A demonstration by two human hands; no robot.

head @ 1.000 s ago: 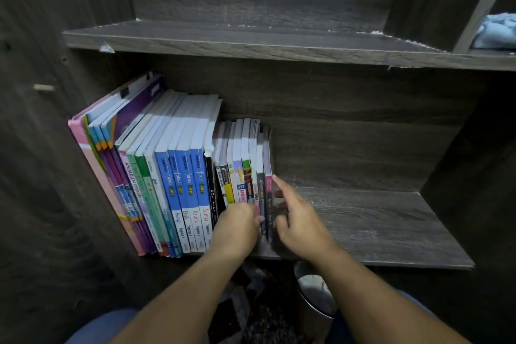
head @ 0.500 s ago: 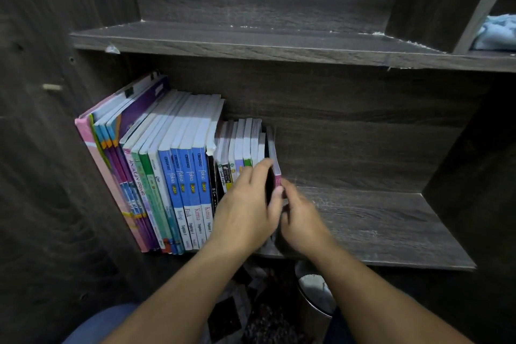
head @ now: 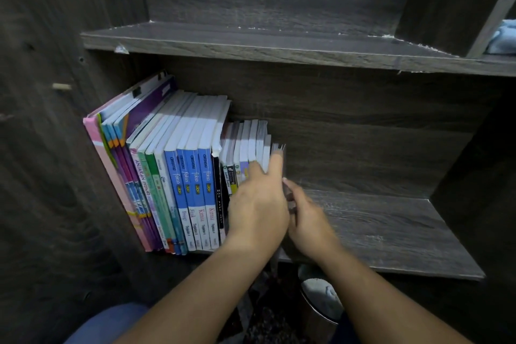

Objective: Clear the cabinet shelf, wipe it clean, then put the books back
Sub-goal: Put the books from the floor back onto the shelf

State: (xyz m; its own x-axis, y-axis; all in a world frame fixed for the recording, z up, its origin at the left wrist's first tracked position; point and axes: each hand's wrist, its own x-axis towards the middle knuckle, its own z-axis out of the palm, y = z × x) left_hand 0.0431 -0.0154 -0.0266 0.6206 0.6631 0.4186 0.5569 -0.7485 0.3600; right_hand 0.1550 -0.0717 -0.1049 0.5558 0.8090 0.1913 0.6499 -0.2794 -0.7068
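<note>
A row of books [head: 178, 176] stands leaning against the left wall on the dark wooden cabinet shelf [head: 377, 226]: tall pink, purple, green and blue ones at the left, several shorter thin books [head: 251, 137] at the right end. My left hand [head: 257, 204] lies over the spines of the short books, fingers curled around the rightmost ones. My right hand [head: 310, 218] presses against the outer cover of the last thin dark book [head: 279, 148], so both hands clasp that end of the row. The spines under my hands are hidden.
The right half of the shelf is bare wood. An upper shelf [head: 251, 45] juts out above, with a blue cloth [head: 502, 36] at its far right. Below the shelf edge stands a metal bin [head: 321, 296] holding something white. My knee [head: 106, 324] shows at bottom left.
My left hand has slid up from the bottom of the spines and wrapped over the short books. My right hand has closed in against the last book.
</note>
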